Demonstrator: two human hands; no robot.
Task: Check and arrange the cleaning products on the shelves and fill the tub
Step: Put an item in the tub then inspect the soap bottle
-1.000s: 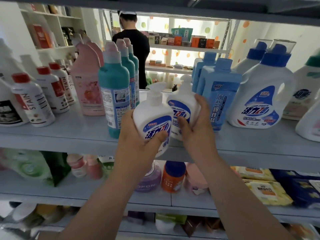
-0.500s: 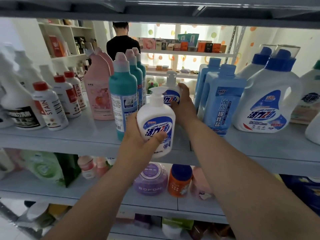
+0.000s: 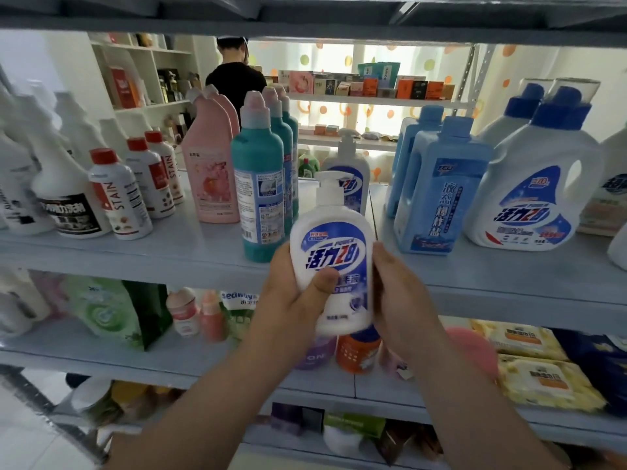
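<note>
Head view: my left hand (image 3: 291,300) and right hand (image 3: 402,300) gripped the white pump bottle (image 3: 334,239), fingers curled round its sides, label facing me, probably for checking. Bottle was in the air before the shelf (image 3: 169,257) edge; matching pump bottle (image 3: 351,173) stood further back.

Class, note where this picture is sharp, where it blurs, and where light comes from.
Head view: held pump bottle is sharp; white spray bottles at far left blur; the right detergent jug leans outward, wide-angle distortion; light glares through the dotted curtain.
</note>
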